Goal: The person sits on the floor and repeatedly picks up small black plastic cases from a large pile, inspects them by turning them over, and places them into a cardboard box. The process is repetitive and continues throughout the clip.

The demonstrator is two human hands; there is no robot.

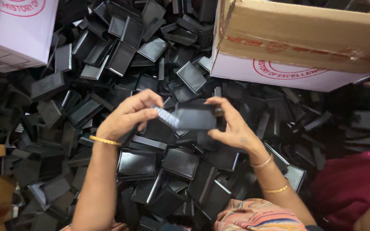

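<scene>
Hundreds of black plastic trays (136,163) heaped below | cardboard box (305,38) top right, well apart | left hand (127,115) and right hand (232,124) both up, fingers clamped on one black tray piece (195,116) mid-air | step: checking the piece | next wants steady turning grip

Pile of plastic trays (150,51) spreads across the whole middle, pieces lying over one another at all angles; one tray (195,117) held above the pile, centre, between left hand (127,115) on its left end and right hand (232,126) on its right end; cardboard box (305,38) behind and to the right, resting on the pile; second box (18,30) far left, behind; cloth bundle (352,188) near right, beside the right forearm.
</scene>
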